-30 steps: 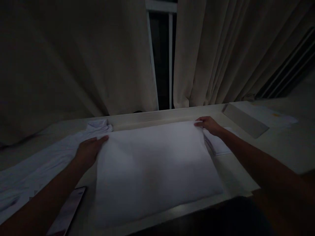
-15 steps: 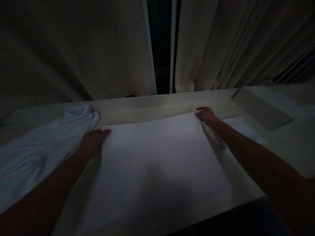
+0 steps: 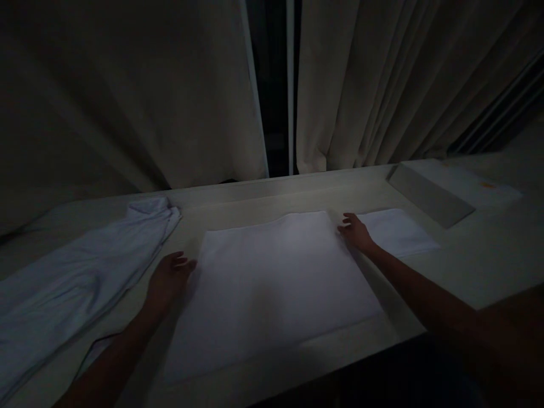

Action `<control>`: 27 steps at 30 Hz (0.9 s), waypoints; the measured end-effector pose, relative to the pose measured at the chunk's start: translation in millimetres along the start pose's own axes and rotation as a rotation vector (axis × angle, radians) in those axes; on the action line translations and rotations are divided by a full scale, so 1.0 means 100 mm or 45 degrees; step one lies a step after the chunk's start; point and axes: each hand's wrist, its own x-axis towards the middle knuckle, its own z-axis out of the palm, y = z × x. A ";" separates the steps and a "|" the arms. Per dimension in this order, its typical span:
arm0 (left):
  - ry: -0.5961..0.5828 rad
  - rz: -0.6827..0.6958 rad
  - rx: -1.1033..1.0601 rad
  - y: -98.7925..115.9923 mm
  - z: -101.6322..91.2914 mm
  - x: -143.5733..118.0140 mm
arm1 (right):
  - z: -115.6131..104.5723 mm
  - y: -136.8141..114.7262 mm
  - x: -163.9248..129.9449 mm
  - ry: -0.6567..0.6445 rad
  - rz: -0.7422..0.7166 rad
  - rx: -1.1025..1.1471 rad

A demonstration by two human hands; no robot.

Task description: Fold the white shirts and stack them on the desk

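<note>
Dim room, pale curtains (image 3: pixel 127 102) hanging behind a long light counter (image 3: pixel 263 195). Centre: a flat white folded cloth (image 3: pixel 272 283) lies squared on the counter. The left hand (image 3: pixel 168 277) rests at the cloth's left edge, fingers loosely spread, gripping nothing. The right hand (image 3: pixel 356 233) sits at the far right corner, fingers extended onto the edge, apparently pressing it flat. Left: a rumpled pale-blue garment (image 3: pixel 72 277). Right: a smaller folded cloth (image 3: pixel 395 232) just beside the right hand.
</note>
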 end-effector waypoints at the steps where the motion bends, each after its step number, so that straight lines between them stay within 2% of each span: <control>1: 0.043 -0.017 -0.017 -0.12 -0.01 -0.21 | -0.10 0.06 -0.25 0.017 -0.009 -0.027; 3: 0.103 -0.093 -0.023 -0.38 0.02 -0.66 | -0.25 0.18 -0.76 0.046 -0.017 -0.140; 6: 0.171 -0.104 0.052 -0.65 0.17 -1.25 | -0.37 0.35 -1.42 0.052 0.090 -0.235; 8: 0.218 -0.115 0.084 -0.72 0.26 -1.52 | -0.39 0.43 -1.72 0.030 0.130 -0.260; 10: 0.240 -0.140 0.072 -0.72 0.32 -1.66 | -0.39 0.47 -1.89 -0.001 0.113 -0.281; 13: 0.272 -0.173 0.038 -0.70 0.34 -1.72 | -0.35 0.49 -2.00 0.043 0.047 -0.292; 20: 0.361 -0.125 -0.197 -0.70 0.28 -1.83 | -0.29 0.47 -2.09 0.327 0.010 -0.097; 24: 0.360 -0.068 -0.326 -0.75 0.32 -1.86 | -0.30 0.45 -2.11 0.348 0.017 -0.041; 27: 0.373 -0.097 -0.244 -0.78 0.38 -1.84 | -0.29 0.48 -2.10 0.344 0.058 -0.128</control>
